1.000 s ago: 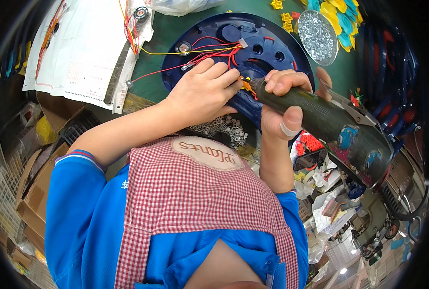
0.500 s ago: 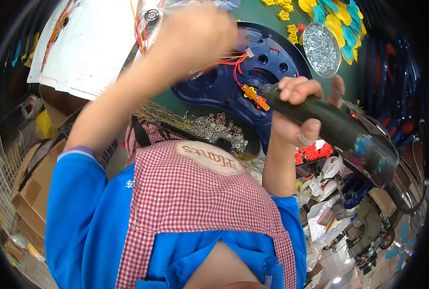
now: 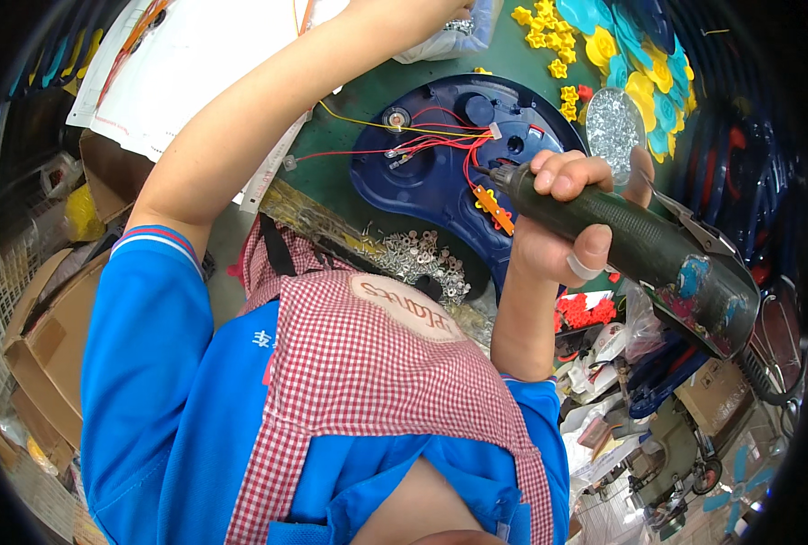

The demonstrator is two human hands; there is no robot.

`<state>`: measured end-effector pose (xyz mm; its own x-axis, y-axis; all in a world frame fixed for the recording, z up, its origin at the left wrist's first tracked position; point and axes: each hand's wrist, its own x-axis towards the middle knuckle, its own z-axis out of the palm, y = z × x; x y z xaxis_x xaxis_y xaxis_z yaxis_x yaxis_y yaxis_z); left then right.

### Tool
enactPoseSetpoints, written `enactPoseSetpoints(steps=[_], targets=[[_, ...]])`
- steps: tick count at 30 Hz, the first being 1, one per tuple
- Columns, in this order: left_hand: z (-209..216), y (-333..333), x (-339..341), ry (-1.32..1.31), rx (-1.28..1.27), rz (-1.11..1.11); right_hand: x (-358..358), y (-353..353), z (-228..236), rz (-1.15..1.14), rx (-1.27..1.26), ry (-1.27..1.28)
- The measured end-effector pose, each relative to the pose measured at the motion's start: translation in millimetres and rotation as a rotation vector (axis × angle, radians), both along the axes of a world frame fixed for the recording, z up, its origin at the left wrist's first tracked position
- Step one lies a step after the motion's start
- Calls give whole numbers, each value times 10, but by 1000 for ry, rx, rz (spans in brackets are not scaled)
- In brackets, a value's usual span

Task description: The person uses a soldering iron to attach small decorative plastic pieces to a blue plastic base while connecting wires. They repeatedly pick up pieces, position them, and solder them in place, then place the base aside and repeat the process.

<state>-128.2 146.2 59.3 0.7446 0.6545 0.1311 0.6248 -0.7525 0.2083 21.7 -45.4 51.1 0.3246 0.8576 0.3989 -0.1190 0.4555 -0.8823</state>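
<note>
My right hand is wrapped round a dark green electric screwdriver, its tip pointing left over the dark blue plastic shell. A pair of metal blades shows beside the tool. Just left of its tip, a small orange circuit board lies on the shell. Red and yellow wires spread from a white connector, and a round metal part sits in the shell's left lobe. My left hand reaches to a clear plastic bag; the upper edge cuts it off and its fingers are mostly hidden.
Loose screws and washers lie near my apron. At the far right are a dish of small clear-silvery pieces, yellow star-shaped parts and yellow and turquoise discs. White papers cover the left; red parts sit at right.
My left hand has moved up and away from over the shell to the plastic bag. The shell's left lobe, with its round part and wires, is uncovered. My right hand keeps holding the screwdriver.
</note>
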Motion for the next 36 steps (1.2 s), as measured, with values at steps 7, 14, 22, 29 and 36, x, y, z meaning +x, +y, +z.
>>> enactPoseSetpoints(steps=[7,14,22,29,36], targets=[[-293,-10,-65,-244,124,82,-73,60,39,-8,-20,-11],[-558,-135,-80,-501,78,13,-73,13,27,2,1,18],[-626,-1285,-354,-569,-90,-176,-229,-87,55,12,84,203],[-644,-1303,-457,-530,-67,-179,-311,-88,68,21,116,169],[-667,-1329,-448,-600,-150,-145,-282,-53,41,134,132,101]])
